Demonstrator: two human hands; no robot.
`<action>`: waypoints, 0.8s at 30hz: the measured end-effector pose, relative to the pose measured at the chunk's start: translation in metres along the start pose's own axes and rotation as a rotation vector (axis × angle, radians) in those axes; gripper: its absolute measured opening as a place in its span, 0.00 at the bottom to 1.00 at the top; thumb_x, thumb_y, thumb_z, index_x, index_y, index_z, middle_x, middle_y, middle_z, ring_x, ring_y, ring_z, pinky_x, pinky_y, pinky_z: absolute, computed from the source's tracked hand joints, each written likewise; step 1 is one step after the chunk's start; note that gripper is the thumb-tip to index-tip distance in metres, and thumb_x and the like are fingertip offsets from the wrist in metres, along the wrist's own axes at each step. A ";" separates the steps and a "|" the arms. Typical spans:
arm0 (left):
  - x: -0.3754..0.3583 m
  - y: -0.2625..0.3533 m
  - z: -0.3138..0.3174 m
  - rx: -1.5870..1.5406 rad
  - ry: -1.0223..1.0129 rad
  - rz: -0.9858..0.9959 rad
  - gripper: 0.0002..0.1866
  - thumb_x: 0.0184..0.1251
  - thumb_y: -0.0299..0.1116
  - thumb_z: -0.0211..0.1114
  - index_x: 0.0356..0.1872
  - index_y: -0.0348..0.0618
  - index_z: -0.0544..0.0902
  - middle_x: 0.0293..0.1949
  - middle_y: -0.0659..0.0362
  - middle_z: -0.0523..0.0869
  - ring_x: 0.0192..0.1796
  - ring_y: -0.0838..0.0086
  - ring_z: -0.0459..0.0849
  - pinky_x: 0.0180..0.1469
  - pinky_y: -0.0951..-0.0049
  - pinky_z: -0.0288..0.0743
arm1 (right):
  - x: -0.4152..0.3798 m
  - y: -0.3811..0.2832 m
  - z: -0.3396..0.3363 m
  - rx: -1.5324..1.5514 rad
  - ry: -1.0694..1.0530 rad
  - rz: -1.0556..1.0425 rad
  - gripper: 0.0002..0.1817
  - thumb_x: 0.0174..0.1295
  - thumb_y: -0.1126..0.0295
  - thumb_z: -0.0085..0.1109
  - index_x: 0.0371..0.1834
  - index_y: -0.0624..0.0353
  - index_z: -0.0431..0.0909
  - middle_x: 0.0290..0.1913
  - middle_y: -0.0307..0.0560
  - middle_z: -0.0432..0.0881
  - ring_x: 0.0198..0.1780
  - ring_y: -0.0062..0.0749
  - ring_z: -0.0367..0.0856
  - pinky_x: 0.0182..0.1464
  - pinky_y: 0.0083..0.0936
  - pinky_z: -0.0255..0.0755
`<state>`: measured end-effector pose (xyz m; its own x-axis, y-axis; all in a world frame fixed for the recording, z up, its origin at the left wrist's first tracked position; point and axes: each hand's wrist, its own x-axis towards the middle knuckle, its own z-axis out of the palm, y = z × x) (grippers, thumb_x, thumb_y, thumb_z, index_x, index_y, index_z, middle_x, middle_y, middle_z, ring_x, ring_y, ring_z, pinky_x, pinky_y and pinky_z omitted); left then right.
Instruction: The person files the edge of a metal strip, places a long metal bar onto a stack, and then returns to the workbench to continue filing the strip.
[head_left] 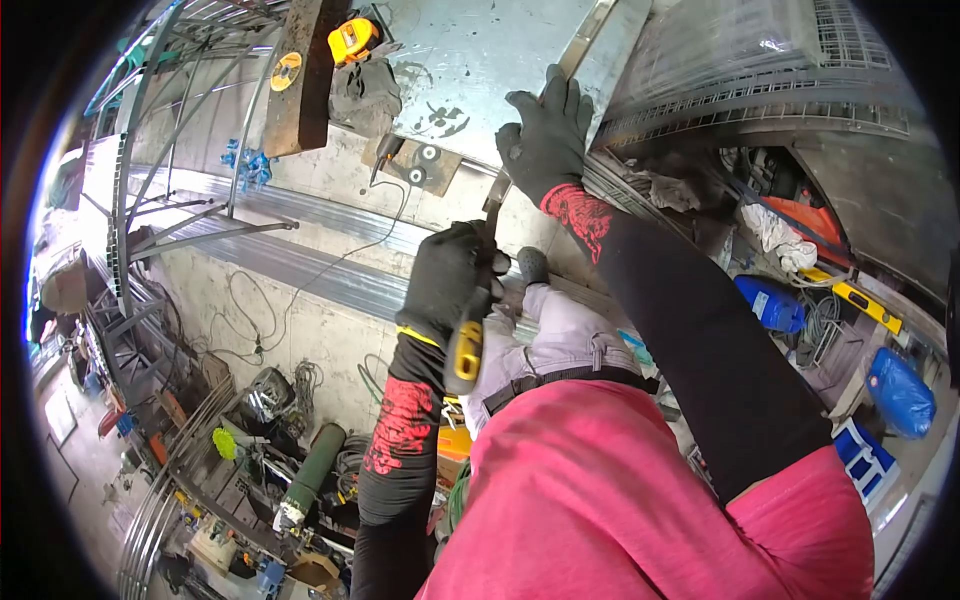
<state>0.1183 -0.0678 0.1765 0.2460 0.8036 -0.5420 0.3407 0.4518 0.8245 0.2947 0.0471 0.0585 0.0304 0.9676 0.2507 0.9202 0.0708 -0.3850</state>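
Note:
My left hand (pixel 450 280), in a dark glove, is closed around a tool with a yellow-and-black handle (pixel 465 355); its working end is hidden. The near end of a narrow flat metal strip (pixel 496 192) meets this hand. The strip runs away from me over a grey metal sheet (pixel 465 70). My right hand (pixel 550 135), also gloved, lies flat over the strip near the sheet's edge, thumb spread out to the left.
A yellow tape measure (pixel 354 40) and a grey cloth (pixel 365 95) sit left of the sheet. A corded tool (pixel 386 150) lies by a small board (pixel 430 168). Long metal profiles (pixel 330 275) cross the floor. A green cylinder (pixel 312 470) lies lower left; a yellow level (pixel 868 305) is at right.

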 end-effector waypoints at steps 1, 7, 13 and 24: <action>-0.006 0.001 0.001 0.062 0.009 0.013 0.19 0.69 0.22 0.56 0.58 0.31 0.85 0.33 0.61 0.87 0.25 0.80 0.83 0.25 0.77 0.76 | -0.001 0.000 0.001 0.006 0.013 -0.004 0.24 0.61 0.58 0.64 0.61 0.49 0.86 0.80 0.65 0.62 0.80 0.70 0.56 0.83 0.63 0.44; 0.004 -0.012 -0.003 0.207 -0.018 0.042 0.12 0.71 0.25 0.59 0.49 0.33 0.86 0.31 0.61 0.87 0.25 0.81 0.85 0.25 0.76 0.77 | 0.003 0.001 0.000 0.037 0.021 -0.025 0.24 0.60 0.58 0.64 0.60 0.48 0.87 0.80 0.63 0.63 0.80 0.70 0.56 0.84 0.62 0.43; 0.005 -0.021 0.002 0.144 0.004 0.080 0.14 0.72 0.22 0.57 0.54 0.32 0.85 0.31 0.61 0.88 0.23 0.79 0.84 0.24 0.74 0.77 | -0.001 0.003 0.002 0.034 0.029 -0.018 0.24 0.59 0.58 0.63 0.60 0.48 0.87 0.79 0.63 0.63 0.81 0.68 0.57 0.83 0.63 0.45; -0.029 -0.010 -0.043 -0.105 -0.035 -0.077 0.23 0.79 0.30 0.60 0.71 0.34 0.81 0.30 0.63 0.84 0.21 0.84 0.76 0.22 0.81 0.66 | 0.000 0.001 0.002 -0.003 -0.004 -0.009 0.25 0.60 0.60 0.61 0.61 0.49 0.87 0.79 0.63 0.62 0.80 0.68 0.57 0.83 0.64 0.46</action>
<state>0.0687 -0.0788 0.1914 0.2548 0.7520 -0.6080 0.2635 0.5510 0.7918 0.2950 0.0480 0.0560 0.0202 0.9679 0.2505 0.9215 0.0792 -0.3802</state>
